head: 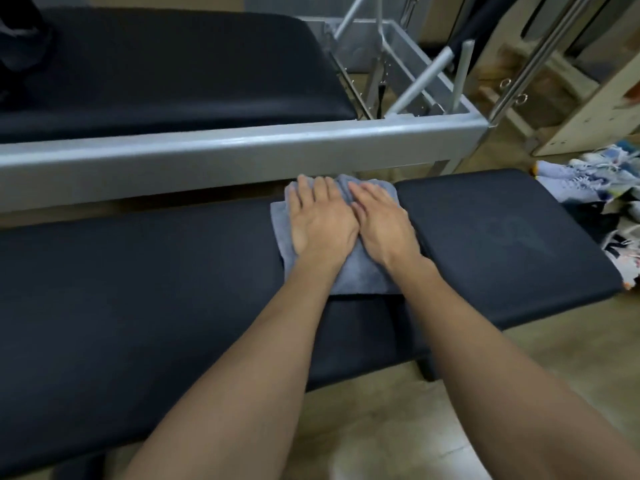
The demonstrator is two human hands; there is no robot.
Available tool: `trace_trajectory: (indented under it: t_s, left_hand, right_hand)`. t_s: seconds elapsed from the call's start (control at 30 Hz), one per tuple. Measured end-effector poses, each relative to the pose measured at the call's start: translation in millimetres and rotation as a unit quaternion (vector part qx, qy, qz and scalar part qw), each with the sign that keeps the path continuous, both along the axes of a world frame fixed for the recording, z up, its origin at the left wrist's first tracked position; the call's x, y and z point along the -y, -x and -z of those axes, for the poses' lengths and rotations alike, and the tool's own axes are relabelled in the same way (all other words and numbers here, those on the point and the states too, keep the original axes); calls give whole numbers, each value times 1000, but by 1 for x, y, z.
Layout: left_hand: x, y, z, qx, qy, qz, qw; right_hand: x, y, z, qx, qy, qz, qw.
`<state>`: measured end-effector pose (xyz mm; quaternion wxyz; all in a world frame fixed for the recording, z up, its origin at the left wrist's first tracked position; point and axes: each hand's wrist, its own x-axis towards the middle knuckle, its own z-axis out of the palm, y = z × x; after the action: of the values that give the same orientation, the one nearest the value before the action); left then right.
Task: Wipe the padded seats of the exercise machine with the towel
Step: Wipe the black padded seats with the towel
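one grey towel [341,271] is pressed flat at the centre of the frame by two hands, the left hand [320,220] and right hand [382,225] laid side by side, palms down, fingers spread lightly. two near black pads are seen: a long seat pad [138,289] and a shorter pad [502,244] to the right, the towel lying over their seam. a third pad [173,71] lies upper left, beyond one grey frame rail [242,150]. bare padding is left open on both sides
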<state>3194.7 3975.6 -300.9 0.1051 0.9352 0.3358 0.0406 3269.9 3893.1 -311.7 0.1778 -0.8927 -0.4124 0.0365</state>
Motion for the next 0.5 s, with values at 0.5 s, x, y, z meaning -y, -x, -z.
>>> trace_trajectory:
  t_s: [0.5]
  left_hand:
    - [47, 111, 0, 51, 51, 76, 995]
  right_hand:
    - [54, 126, 1, 96, 54, 75, 991]
